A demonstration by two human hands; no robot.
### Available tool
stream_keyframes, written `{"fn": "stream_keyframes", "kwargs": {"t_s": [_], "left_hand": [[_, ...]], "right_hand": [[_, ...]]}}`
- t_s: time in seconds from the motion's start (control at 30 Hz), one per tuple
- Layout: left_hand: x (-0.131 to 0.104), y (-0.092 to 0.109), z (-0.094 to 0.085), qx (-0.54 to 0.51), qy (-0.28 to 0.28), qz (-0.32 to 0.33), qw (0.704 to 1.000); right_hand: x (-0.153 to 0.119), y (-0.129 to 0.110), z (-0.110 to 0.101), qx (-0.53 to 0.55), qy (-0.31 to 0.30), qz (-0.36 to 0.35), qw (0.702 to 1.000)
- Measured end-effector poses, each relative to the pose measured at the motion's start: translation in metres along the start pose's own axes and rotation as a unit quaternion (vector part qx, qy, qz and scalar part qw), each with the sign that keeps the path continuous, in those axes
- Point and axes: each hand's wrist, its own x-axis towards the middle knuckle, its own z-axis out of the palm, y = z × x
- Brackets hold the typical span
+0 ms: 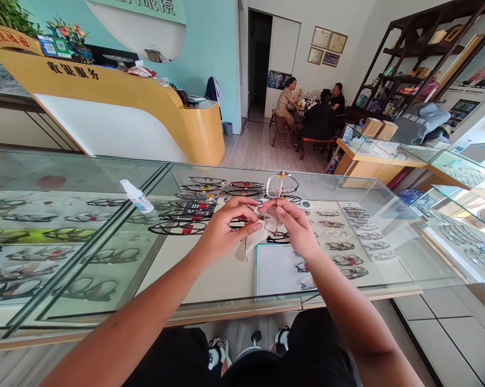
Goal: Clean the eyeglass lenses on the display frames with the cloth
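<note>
- One spray bottle (136,196) sits on the glass counter (194,293), well to the left of the thin-rimmed glasses (272,219) in your fingers; it leans in this view, so I cannot say whether it stands truly upright.
- Several dark-framed pairs (184,215) lie in stacked rows, nearer than the bottle but also left of the thin-rimmed glasses.
- Your left hand (230,223) is just left of the thin-rimmed glasses, thumb and fingers closed on a pale cloth (251,242) that hangs down below them. Its upper edge comes close to the lower lens; whether it touches, I cannot tell.
- Your right hand (298,224) has the thin-rimmed glasses pinched between thumb and fingers, raised above the counter. They lie ahead and to the left of that palm, with their long axis running roughly away from you, one lens beyond the pinch and one nearer you. Your right hand is on them; your left faces the nearer lens from the side.
- A teal-edged white board (275,274) shows on your side of the thin-rimmed glasses.
- More spectacles (341,245) line up in columns to the right of the thin-rimmed glasses, untouched by either hand.
</note>
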Motion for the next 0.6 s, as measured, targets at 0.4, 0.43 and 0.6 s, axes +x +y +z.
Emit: {"fn": "stream_keyframes", "kwargs": {"t_s": [0.4, 0.43, 0.6], "left_hand": [[0.0028, -0.0061, 0.0013, -0.102, 0.064, -0.091, 0.989], [0.0028, -0.0055, 0.0013, -0.113, 0.063, -0.102, 0.986], [0.0031, -0.0062, 0.0018, -0.19, 0.052, -0.164, 0.967]], "right_hand": [[-0.0019, 0.0009, 0.0001, 0.008, -0.025, -0.007, 1.0], [-0.0021, 0.0011, -0.0001, 0.009, -0.026, -0.004, 1.0], [-0.0039, 0.003, -0.002, 0.012, -0.036, -0.004, 0.999]]}}
